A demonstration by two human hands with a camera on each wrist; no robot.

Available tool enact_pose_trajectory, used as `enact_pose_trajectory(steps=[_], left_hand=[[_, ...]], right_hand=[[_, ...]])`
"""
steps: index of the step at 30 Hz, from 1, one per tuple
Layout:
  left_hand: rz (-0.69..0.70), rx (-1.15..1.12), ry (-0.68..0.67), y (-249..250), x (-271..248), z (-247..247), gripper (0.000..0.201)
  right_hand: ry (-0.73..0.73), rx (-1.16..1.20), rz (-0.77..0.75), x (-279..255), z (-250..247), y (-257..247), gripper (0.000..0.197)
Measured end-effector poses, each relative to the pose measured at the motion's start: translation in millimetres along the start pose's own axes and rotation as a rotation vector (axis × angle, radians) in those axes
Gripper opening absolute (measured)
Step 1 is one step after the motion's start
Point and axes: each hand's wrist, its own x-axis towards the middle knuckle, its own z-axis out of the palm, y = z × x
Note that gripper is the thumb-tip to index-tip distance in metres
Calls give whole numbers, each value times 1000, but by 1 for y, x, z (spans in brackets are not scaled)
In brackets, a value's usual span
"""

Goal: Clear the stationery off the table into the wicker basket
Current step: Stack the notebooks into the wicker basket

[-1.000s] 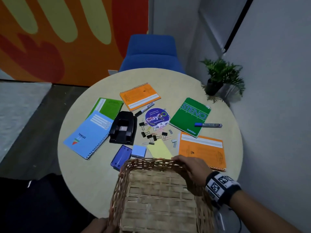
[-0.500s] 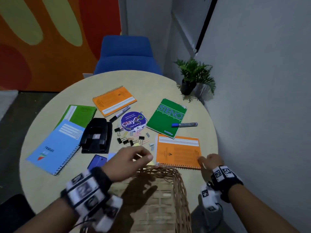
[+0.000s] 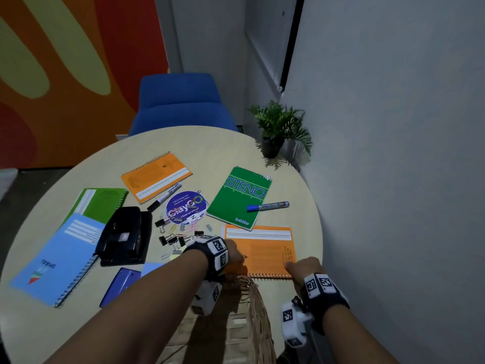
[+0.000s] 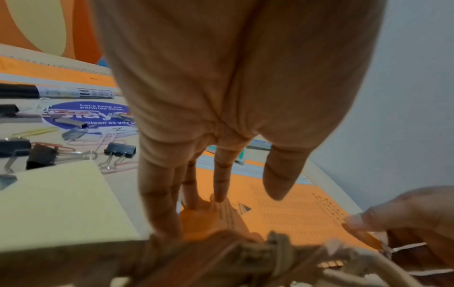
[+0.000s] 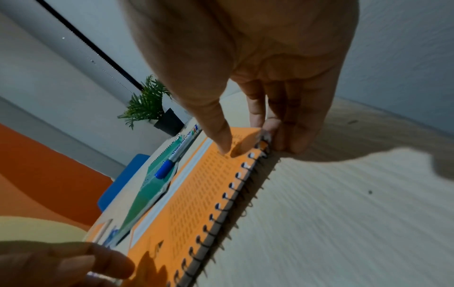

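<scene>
An orange spiral notebook point(image 3: 262, 250) lies at the table's near right, just beyond the wicker basket point(image 3: 259, 324) rim. My right hand point(image 3: 291, 266) pinches its near right corner at the spiral, thumb on the cover point(image 5: 221, 143) and fingers against the edge. Straight fingers point(image 4: 218, 194) of my left hand point(image 3: 236, 254) press on the notebook's near left corner. Further back lie a green STENO pad point(image 3: 240, 197) with a blue marker point(image 3: 267, 206), a second orange notebook point(image 3: 157, 177), a black marker point(image 3: 164, 197), binder clips point(image 3: 170, 240) and a yellow sticky pad point(image 4: 61, 203).
On the left of the round table point(image 3: 210, 145) are a black hole punch point(image 3: 123, 236), a blue notebook point(image 3: 60, 256), a green notebook point(image 3: 102, 200) and a small blue box point(image 3: 120, 285). A potted plant point(image 3: 280, 127) and grey wall stand close on the right, a blue chair point(image 3: 181, 101) behind.
Both hands left the basket. The right hand went to the orange notebook's near right corner and took hold. The left hand reached across the rim onto its left corner.
</scene>
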Motion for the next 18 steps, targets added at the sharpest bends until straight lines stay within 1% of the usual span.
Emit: enact_pose_trajectory(steps=[1, 2, 4, 6, 7, 9, 10, 11, 12, 14, 16, 18], left_hand=[[-23, -12, 5, 0, 0, 0, 31], [-57, -23, -18, 0, 1, 0, 29], [-77, -66, -12, -2, 5, 2, 27], [-90, -173, 38, -6, 4, 4, 23], [-83, -236, 52, -7, 1, 4, 23], [-53, -322, 63, -10, -7, 2, 34], [-37, -323, 81, -12, -12, 0, 40], [-12, -294, 116, -14, -17, -2, 44], [6, -277, 157, -15, -23, -5, 48], [65, -326, 258, -18, -36, -13, 57], [186, -438, 398, -17, -59, -26, 69], [340, -545, 512, -17, -85, -39, 75]], right_hand=[[-23, -6, -16, -2, -1, 0, 24], [-65, -18, -43, -3, -2, 0, 20], [-114, -25, -107, -3, -3, -1, 22], [-147, 68, -138, -12, -9, -3, 16], [-141, 99, -148, -18, -13, -3, 13], [-114, 184, -220, -31, -21, -5, 8], [-101, 233, -282, -37, -26, -8, 5], [-53, 223, -387, -44, -31, -9, 4], [-2, 194, -496, -53, -36, -11, 7], [76, 127, -683, -76, -48, -16, 8], [156, 2, -864, -107, -61, -26, 9], [216, -110, -999, -136, -72, -37, 10]])
